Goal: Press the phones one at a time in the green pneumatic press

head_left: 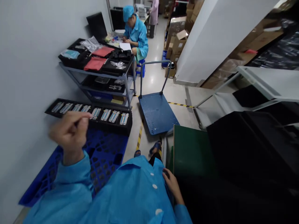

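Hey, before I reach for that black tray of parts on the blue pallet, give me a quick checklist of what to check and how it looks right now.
1. Left hand free: cannot tell; raised, blurred, fingers curled shut.
2. Right hand free: ok; holds nothing, rests at the coat edge.
3. Black tray seated on the blue pallet: ok; flat at the far edge.
4. Parts in the tray pockets: ok; a row lies in place.
5. Blue cart out of the way: ok; stands right of the pallet.
6. Seated co-worker clear: ok; far off, beyond the shelf trolley.
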The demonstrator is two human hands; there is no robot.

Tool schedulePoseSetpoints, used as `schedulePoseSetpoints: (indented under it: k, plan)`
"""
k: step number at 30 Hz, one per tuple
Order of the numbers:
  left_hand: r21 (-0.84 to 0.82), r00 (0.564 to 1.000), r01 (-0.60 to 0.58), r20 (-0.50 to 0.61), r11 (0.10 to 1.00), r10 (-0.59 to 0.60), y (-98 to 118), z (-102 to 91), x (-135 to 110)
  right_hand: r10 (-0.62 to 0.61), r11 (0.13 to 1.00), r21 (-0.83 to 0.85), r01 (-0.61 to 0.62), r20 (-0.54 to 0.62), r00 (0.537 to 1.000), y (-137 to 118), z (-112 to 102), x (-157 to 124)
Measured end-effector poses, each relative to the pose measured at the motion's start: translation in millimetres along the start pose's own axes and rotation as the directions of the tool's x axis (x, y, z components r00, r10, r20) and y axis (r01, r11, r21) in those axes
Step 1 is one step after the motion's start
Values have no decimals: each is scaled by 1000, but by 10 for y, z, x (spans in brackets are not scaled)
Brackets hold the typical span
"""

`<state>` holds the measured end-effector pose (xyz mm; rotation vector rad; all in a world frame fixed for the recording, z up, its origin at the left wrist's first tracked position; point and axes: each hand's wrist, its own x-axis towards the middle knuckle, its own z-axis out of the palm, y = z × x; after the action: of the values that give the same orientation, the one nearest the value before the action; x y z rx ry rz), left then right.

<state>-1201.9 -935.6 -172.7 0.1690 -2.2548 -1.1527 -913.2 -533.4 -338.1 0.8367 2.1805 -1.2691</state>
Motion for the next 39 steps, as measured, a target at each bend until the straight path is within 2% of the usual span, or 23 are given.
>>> schedulePoseSetpoints:
  k: [3,5,7,8,10,12,13,14,15,17,19,20,22,24,27,29,31,35,37,39]
  plan:
    - [74,987,35,152,997,-46,-401,-88,-216,-43,998,-42,46,63,997,-260,33,480]
    - [156,982,124,121,980,-144,-635,-201,-438,-95,992,-73,104,117,989,-476,67,858]
    - [218,978,179,69,959,-198,-800,-229,-604,-138,982,-105,157,172,975,-688,104,1197]
    - [240,974,195,65,951,-216,-854,-181,-651,-149,978,-118,173,194,970,-774,120,1328]
    - [257,964,191,133,947,-231,-906,61,-679,-150,975,-131,182,218,964,-878,133,1488]
    - [223,925,135,320,965,-203,-882,463,-669,-130,980,-120,159,217,967,-878,117,1513]
    - [183,881,92,444,979,-166,-840,694,-669,-111,985,-108,136,208,972,-849,99,1489]
    - [127,815,48,569,991,-112,-779,926,-683,-87,990,-94,106,193,977,-807,77,1454]
    - [58,729,6,683,998,-44,-701,1145,-711,-59,994,-77,74,173,983,-760,53,1419]
    - [-94,528,-54,843,994,109,-509,1511,-806,-3,999,-36,8,130,992,-667,-4,1388]
    - [-219,345,-81,909,972,233,-312,1765,-937,42,999,19,-44,82,996,-594,-72,1456]
    - [-259,274,-88,922,962,273,-230,1859,-1006,60,997,51,-62,56,997,-566,-113,1529]
    - [-302,164,-101,935,948,315,-120,2014,-1138,97,988,122,-95,-6,995,-515,-210,1731]
    - [-307,83,-115,945,945,317,-89,2168,-1238,153,969,205,-137,-64,986,-448,-327,1956]
    - [-270,2,-141,962,953,273,-130,2461,-1302,310,902,351,-251,-122,943,-258,-539,2216]
    - [-234,-27,-162,972,959,233,-159,2715,-1290,444,826,449,-341,-145,884,-61,-707,2296]
    - [-201,-40,-186,980,962,197,-158,3007,-1251,580,728,536,-427,-149,801,168,-889,2303]
    - [-141,-25,-239,990,961,139,-23,3639,-1136,784,504,674,-540,-95,613,584,-1219,2186]
    - [-141,-38,-259,990,956,136,111,3942,-1072,825,424,731,-535,-67,562,716,-1347,2112]
    - [-173,-81,-269,984,948,157,279,4233,-996,833,381,784,-490,-62,549,798,-1471,2058]
